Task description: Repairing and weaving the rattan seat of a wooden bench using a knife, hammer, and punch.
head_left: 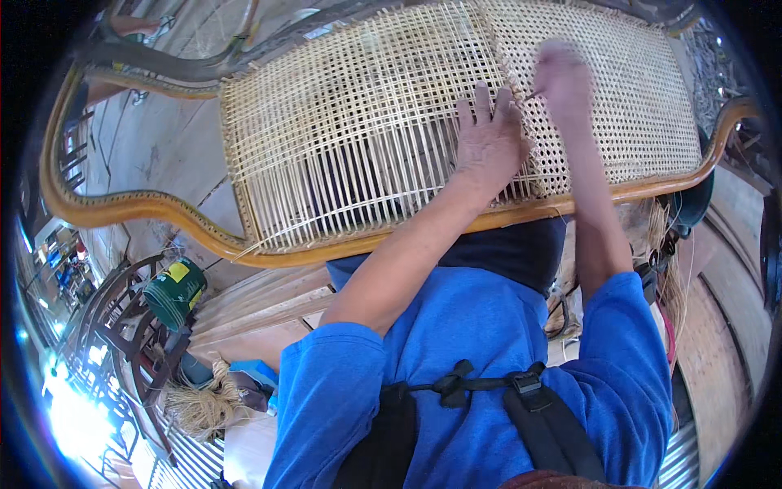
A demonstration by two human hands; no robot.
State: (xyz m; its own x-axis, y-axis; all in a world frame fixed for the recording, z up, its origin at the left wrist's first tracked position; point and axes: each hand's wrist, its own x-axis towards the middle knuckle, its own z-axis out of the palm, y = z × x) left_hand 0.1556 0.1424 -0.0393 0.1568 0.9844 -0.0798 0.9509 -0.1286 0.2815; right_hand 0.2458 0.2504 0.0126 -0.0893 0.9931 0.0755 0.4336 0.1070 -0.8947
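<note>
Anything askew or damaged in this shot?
The cane panel's lower left looks odd: left of the left hand, mostly lengthwise strands with wide gaps, unlike the close mesh at right. Possibly unfinished weaving rather than damage.

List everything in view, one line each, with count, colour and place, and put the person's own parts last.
Cane webbing: two sections, pale straw, upper middle; left one has open gaps near its lower edge
Curved wooden frame: one, glossy brown, around the webbing
Thin tool: one, dark, at the right hand
Bucket: one, green with yellow patches, lower left
Chair frames: count unclear, dark brown, left
Fibre bundle: one, straw, lower left
Loose strands: uncountable, straw, right
Boards: several, light brown, below the frame
Shirt: one, blue, lower middle
Left hand: one, bare, on the webbing
Right hand: one, bare, blurred, over the right section
</note>
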